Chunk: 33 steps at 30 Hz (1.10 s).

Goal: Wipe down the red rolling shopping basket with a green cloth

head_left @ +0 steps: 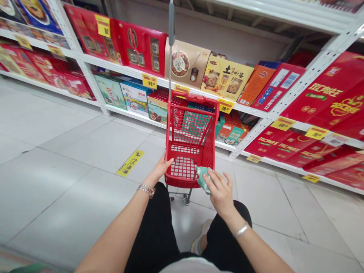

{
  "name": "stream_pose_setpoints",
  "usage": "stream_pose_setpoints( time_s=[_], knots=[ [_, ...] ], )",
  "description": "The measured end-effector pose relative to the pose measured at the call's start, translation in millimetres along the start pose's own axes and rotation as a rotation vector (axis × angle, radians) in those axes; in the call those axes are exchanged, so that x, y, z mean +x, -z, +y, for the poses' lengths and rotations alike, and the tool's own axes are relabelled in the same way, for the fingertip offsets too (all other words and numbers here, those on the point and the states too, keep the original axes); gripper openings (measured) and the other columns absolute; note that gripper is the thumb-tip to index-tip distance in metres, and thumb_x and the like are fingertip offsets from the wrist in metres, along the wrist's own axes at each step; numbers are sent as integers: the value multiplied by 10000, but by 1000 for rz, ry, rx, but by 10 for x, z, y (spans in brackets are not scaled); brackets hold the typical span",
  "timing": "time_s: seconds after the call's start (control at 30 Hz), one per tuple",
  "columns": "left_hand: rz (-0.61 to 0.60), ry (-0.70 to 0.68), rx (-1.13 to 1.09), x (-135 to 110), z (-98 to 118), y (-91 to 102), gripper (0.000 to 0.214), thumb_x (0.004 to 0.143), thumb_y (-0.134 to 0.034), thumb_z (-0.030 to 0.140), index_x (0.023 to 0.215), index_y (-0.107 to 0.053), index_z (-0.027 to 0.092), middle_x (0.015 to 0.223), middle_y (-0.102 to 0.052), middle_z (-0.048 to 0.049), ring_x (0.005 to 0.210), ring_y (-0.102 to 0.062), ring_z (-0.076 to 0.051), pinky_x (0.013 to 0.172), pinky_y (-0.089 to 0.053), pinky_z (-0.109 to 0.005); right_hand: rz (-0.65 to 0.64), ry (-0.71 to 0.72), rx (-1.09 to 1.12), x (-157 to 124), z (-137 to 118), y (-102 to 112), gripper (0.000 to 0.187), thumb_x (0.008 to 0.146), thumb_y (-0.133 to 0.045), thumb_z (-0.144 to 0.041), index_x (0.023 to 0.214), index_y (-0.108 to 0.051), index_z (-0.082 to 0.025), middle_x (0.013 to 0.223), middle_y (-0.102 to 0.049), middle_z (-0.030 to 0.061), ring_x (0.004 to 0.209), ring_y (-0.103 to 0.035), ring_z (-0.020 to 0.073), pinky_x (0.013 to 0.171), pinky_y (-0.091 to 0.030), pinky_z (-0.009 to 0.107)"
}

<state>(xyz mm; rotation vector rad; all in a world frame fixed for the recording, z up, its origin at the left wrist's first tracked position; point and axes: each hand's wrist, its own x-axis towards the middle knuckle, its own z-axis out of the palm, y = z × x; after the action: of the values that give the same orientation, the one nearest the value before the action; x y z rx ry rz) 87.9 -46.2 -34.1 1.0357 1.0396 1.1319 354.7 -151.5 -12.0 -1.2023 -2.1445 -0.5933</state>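
Observation:
A small red shopping cart (pixel 191 181) with a grid-patterned plastic basket stands before my knees, and its basket holds nothing that I can see. My left hand (pixel 162 167) grips the left edge of the basket, thumb over the rim and the other fingers hidden behind it. On the right, my right hand (pixel 218 188) is closed over a crumpled green-and-white cloth (pixel 202 177) at the basket's near right corner. The cloth touches or overlaps the red rim there; which of the two I cannot tell.
White metal shelves (pixel 113 68) with boxed goods run behind the cart, yellow price tags along their edges. A thin upright pole (pixel 170 72) rises from the cart's left side. A yellow sticker (pixel 130 163) lies on the tiled floor (pixel 71 151). My legs flank the cart's near end.

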Motion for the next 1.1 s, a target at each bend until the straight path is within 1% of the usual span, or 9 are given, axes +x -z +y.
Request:
stream_pose_setpoints(
  time_s=[0.13, 0.2, 0.27, 0.37, 0.5, 0.63, 0.83, 0.93, 1.1],
  knots=[
    [15, -27, -13, 31, 1, -16, 859, 736, -788, 591, 1434, -560, 144, 1430, -653, -206, 1293, -635, -356, 1133, -474, -523, -1, 19, 100, 370, -641, -407, 376, 976, -578, -88, 1310, -661, -238, 1322, -716, 101, 1217, -599, 241, 1107, -335, 475],
    [45, -19, 9, 26, 17, -11, 871, 713, -793, 614, 1411, -581, 138, 1416, -662, -209, 1290, -636, -363, 1135, -470, -526, -2, 22, 105, 427, -892, -579, 329, 981, -609, -120, 1287, -673, -222, 1291, -724, 107, 1179, -603, 249, 1078, -366, 475],
    [60, -21, 47, 3, 44, 16, 838, 715, -796, 599, 1393, -602, 146, 1405, -673, -198, 1285, -639, -356, 1137, -468, -520, -10, 39, 109, 371, -1011, -668, 315, 974, -636, -133, 1275, -681, -213, 1283, -722, 117, 1162, -602, 257, 1055, -387, 473],
    [28, -4, 77, -34, 94, 105, 751, 715, -810, 501, 1366, -634, 171, 1343, -719, -166, 1211, -682, -336, 1093, -507, -506, -48, 81, 122, 173, -921, -621, 358, 957, -662, -125, 1299, -678, -226, 1324, -700, 125, 1222, -579, 275, 1051, -385, 478],
    [29, 89, 128, -9, 150, 321, 704, 624, -762, 285, 1315, -676, 181, 1159, -794, -108, 1024, -737, -306, 948, -590, -465, -55, 56, 98, -56, -537, -354, 363, 966, -606, -91, 1294, -686, -226, 1310, -713, 118, 1221, -583, 261, 1054, -376, 461],
    [67, 147, 229, 79, 218, 585, 685, 546, -680, 223, 1228, -720, 181, 1023, -811, -81, 921, -740, -307, 843, -609, -426, -89, 32, 62, -182, -269, -123, 357, 985, -558, -73, 1272, -696, -234, 1302, -728, 101, 1206, -593, 240, 1067, -361, 445],
    [38, 192, 277, 99, 336, 848, 548, 512, -660, 220, 1051, -758, 211, 807, -788, -35, 732, -720, -275, 704, -606, -396, -98, 54, 80, -189, -369, -106, 341, 996, -578, -106, 1269, -702, -268, 1302, -732, 78, 1239, -583, 230, 1095, -351, 440],
    [20, 240, 266, 95, 390, 944, 565, 490, -674, 217, 1048, -759, 208, 821, -794, -33, 717, -721, -263, 671, -607, -377, -90, 96, 111, -54, -457, -149, 322, 1002, -578, -113, 1250, -706, -272, 1294, -735, 72, 1235, -577, 228, 1078, -365, 441],
    [-65, 341, 206, 211, 565, 1103, 647, 451, -779, 204, 1098, -758, 204, 858, -806, -64, 705, -737, -287, 657, -630, -421, -188, 188, 194, 237, -481, -144, 297, 1020, -563, -127, 1236, -704, -277, 1302, -735, 42, 1213, -580, 220, 1037, -383, 428]
  ],
)
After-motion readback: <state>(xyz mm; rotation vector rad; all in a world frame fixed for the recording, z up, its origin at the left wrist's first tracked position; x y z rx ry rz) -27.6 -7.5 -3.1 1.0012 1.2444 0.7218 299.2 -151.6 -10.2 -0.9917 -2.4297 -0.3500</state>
